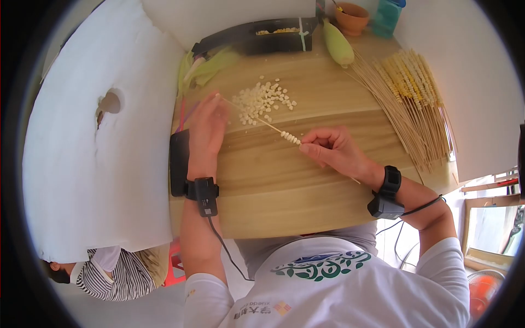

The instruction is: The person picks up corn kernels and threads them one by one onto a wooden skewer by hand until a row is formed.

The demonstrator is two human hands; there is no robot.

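My right hand point(334, 147) is closed on a thin wooden skewer point(269, 124), its fingers just behind a short row of white corn kernels point(290, 137) threaded on it. The skewer's bare front part slants up to the left toward my left hand point(210, 117). That hand is raised at the left of the table, its fingers smeared by motion near the skewer's far end. Whether anything is between those fingers is not visible. Behind the skewer lies a loose pile of pale corn kernels point(265, 98), spread on the wooden table point(284, 191).
At right lie bare skewers point(391, 112) beside a stack of kernel-filled skewers point(410, 79). Further back are a corn cob point(338, 44), a clay bowl point(351, 21), a blue container point(387, 19) and a black tray point(235, 39). Husks point(210, 65) and a dark flat object point(179, 164) lie left. Another person point(117, 273) is lower left.
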